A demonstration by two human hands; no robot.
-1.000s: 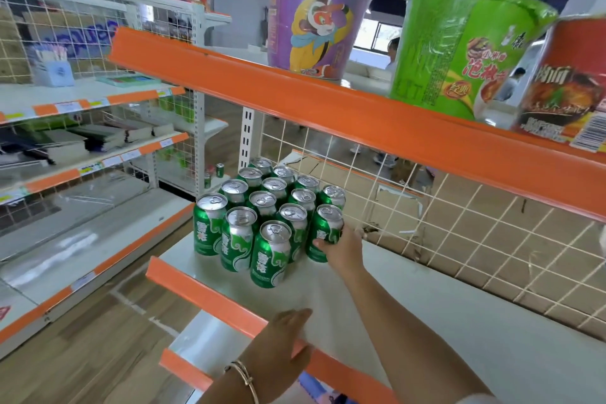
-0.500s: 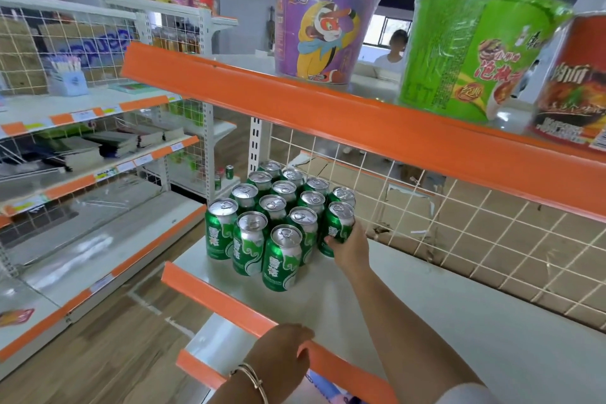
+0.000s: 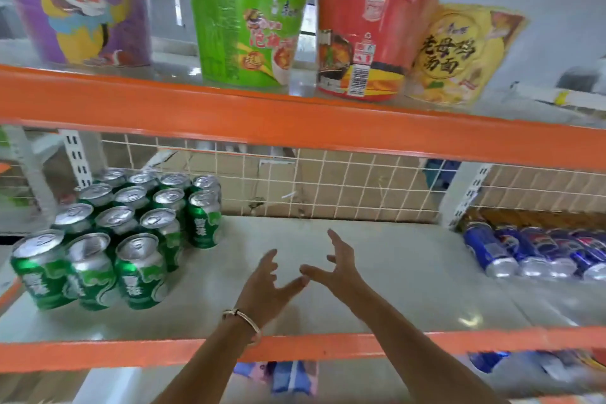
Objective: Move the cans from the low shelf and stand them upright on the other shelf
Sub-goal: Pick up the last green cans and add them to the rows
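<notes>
Both hands hold nothing: the left hand (image 3: 267,282) and right hand (image 3: 341,267) hover side by side over the bare middle of the shelf (image 3: 377,252), fingers spread, thumbs nearly touching. The green cans (image 3: 128,226) stand upright in a tight block to the left of the hands, apparently already placed. Blue cans (image 3: 537,251) lie on their sides to the right of the hands, on the neighbouring bay. Likely the next fetch: grip each can round its middle, set it down flat, and butt it against the block's right edge without knocking the outer can.

Fourteen green cans (image 3: 141,272), four noodle cups (image 3: 246,26), several blue cans (image 3: 492,249).
</notes>
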